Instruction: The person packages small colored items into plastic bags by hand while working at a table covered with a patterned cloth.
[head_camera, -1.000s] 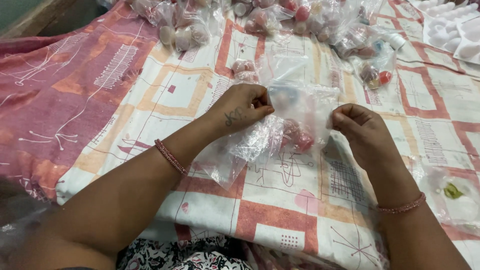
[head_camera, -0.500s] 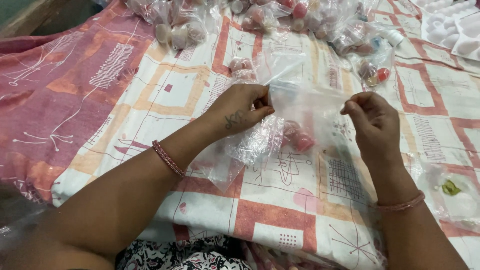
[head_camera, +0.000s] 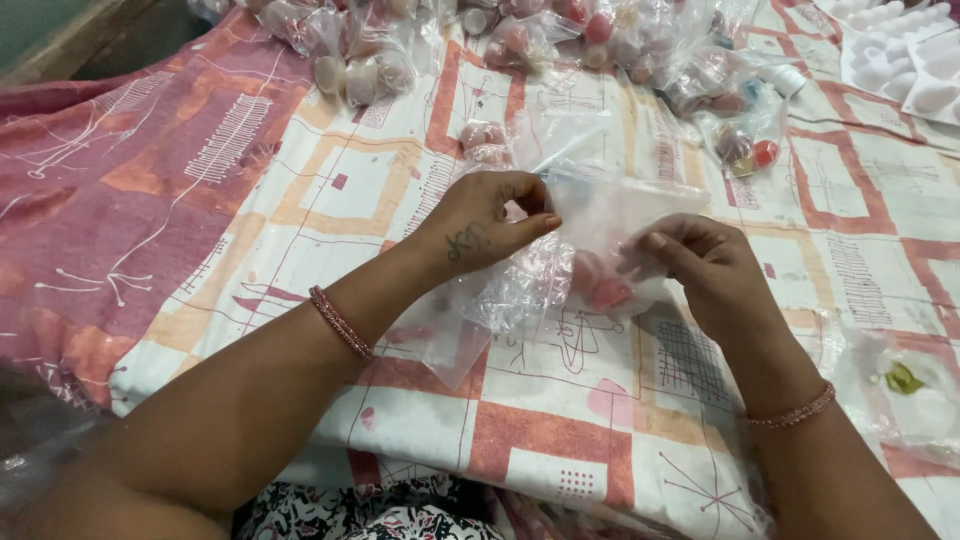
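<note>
My left hand and my right hand both pinch a small clear plastic bag over a patterned pink, orange and white cloth. Inside the bag sit a few small round pink and red pieces. My left fingers grip its top left edge and my right fingers hold its right side close to the pieces. More crumpled clear plastic hangs below my left hand. Each wrist wears a beaded pink bracelet.
Several filled clear bags of pink and red round pieces lie along the far edge. A white moulded tray stands at the top right. A bag with a green piece lies at the right. A wooden edge shows at top left.
My right hand has moved left and down along the bag, closer to my left hand. The bag has shifted slightly with it.
</note>
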